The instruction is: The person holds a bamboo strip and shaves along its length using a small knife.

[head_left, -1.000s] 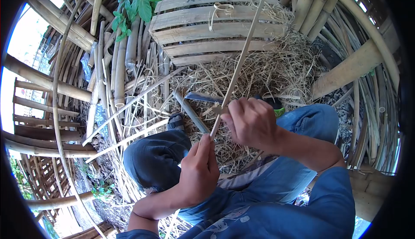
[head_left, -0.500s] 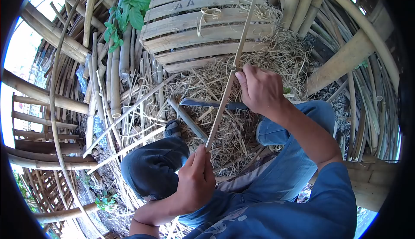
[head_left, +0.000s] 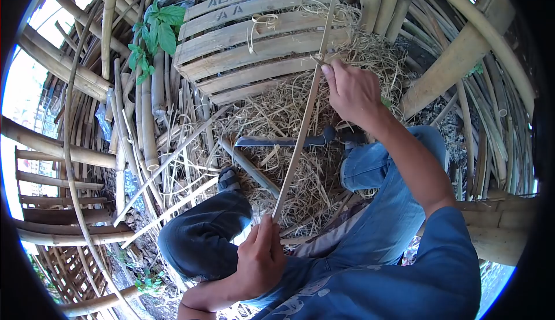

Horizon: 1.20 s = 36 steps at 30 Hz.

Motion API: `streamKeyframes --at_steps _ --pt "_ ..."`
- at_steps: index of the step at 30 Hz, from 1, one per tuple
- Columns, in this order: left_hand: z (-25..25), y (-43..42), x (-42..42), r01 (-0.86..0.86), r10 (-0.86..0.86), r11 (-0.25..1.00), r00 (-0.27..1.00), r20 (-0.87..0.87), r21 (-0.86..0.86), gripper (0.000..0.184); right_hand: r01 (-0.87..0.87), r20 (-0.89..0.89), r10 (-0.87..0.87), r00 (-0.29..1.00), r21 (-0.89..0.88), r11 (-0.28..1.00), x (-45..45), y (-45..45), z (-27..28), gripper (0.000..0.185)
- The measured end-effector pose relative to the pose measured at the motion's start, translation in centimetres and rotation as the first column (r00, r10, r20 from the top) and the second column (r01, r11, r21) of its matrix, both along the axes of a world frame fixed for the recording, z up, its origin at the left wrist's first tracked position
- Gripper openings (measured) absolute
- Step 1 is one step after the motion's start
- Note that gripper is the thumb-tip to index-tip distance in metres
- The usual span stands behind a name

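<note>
A long, thin bamboo strip (head_left: 304, 124) slants from near my lap up over the crate. Its near end is in my left hand (head_left: 261, 259), fingers closed round it above my bent knee. My right hand (head_left: 357, 93) is closed at the strip's upper part, thumb against it. A small, dark, pointed piece crosses the strip at that thumb; its kind is unclear, and my fingers hide the rest. Below lies a large knife (head_left: 272, 141) with a dark blade and handle, resting on shavings (head_left: 306, 172). A bamboo piece (head_left: 248, 167) lies beside it.
Ahead sits a slatted wooden crate (head_left: 248, 45), with a curled shaving (head_left: 263, 22) on top. Bamboo poles (head_left: 147, 117) and split strips lie to the left. A thick bamboo post (head_left: 451, 77) leans at the right. A leafy plant (head_left: 159, 28) grows beside the crate.
My right hand has moved up along the strip, away from my body. My left hand and the strip have shifted slightly toward me. The view has tilted a little.
</note>
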State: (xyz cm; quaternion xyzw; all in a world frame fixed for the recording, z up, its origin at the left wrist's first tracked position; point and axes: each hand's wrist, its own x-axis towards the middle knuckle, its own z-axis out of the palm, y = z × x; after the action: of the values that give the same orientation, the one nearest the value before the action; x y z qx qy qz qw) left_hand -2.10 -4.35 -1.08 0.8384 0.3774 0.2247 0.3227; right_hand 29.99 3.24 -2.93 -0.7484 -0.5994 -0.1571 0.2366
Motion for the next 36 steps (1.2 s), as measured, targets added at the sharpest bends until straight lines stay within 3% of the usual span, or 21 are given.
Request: streamKeyframes --at_steps 3,5,17,19,21,22,24,26,28,29,31,32,34,36 --pt "-0.2 -0.3 -0.4 0.023 -0.023 0.999 1.0 0.01 -0.029 0.028 0.009 0.0 -0.009 1.0 0.015 1.0 0.2 0.1 0.0 0.036" --pt "0.0 -0.6 -0.6 0.042 -0.042 0.999 0.999 0.012 -0.022 0.028 0.131 -0.063 -0.139 0.988 -0.116 0.985 1.1 0.4 0.3 0.038" --pt "0.0 -2.1 -2.5 0.14 -0.14 0.99 0.99 0.02 -0.018 0.025 0.398 -0.092 -0.421 0.902 -0.199 0.896 7.3 0.8 1.2 0.048" --pt "-0.3 -2.5 -2.4 0.058 -0.064 0.997 0.989 0.136 0.054 0.011 0.417 -0.118 -0.447 0.887 -0.212 0.884 8.4 0.9 1.5 0.047" --pt "-0.2 -2.3 -2.8 0.046 -0.055 0.995 0.994 0.097 0.093 0.014 0.422 -0.143 -0.484 0.863 -0.322 0.848 10.1 0.6 1.3 0.045" --pt "-0.2 -2.2 -3.1 0.032 -0.04 0.991 0.998 0.057 0.132 0.025 0.414 -0.144 -0.475 0.868 -0.32 0.852 10.4 0.5 0.9 0.045" --pt "0.0 -1.1 -2.9 -0.012 0.008 0.997 0.999 0.046 0.08 0.024 0.425 -0.035 -0.514 0.857 -0.517 0.743 10.4 0.8 -0.2 0.043" --pt "-0.3 0.4 -2.6 -0.076 0.076 0.997 0.995 0.067 -0.003 0.025 0.338 -0.026 -0.401 0.916 -0.491 0.803 8.5 0.7 -0.8 0.043" --pt "0.0 1.8 -2.4 -0.125 0.14 0.962 0.989 0.042 -0.243 0.024 0.245 -0.069 -0.276 0.959 -0.297 0.923 3.2 -0.2 0.7 0.043" --pt "0.1 2.1 -2.2 -0.178 0.192 0.953 0.981 0.034 -0.245 0.024 0.156 -0.121 -0.194 0.973 -0.272 0.95 1.0 -0.8 1.4 0.042" --pt "0.1 2.6 -1.5 -0.118 0.288 0.787 0.938 0.192 -0.606 0.025 -0.045 -0.27 -0.029 0.962 -0.261 0.964 -2.8 -1.9 2.5 0.04" --pt "0.3 2.8 -1.3 -0.136 0.309 0.783 0.932 0.19 -0.607 0.025 -0.161 -0.367 0.052 0.929 -0.271 0.949 -4.4 -2.4 2.9 0.037" --pt "0.8 3.2 -0.7 -0.068 0.333 0.669 0.917 0.217 -0.74 0.031 -0.46 -0.698 0.189 0.691 -0.223 0.859 -6.8 -3.4 3.7 0.035" --pt "0.9 3.5 -0.1 -0.074 0.351 0.631 0.915 0.2 -0.772 0.032 -0.693 -0.877 0.222 0.427 -0.159 0.703 -8.2 -3.8 3.2 0.03"
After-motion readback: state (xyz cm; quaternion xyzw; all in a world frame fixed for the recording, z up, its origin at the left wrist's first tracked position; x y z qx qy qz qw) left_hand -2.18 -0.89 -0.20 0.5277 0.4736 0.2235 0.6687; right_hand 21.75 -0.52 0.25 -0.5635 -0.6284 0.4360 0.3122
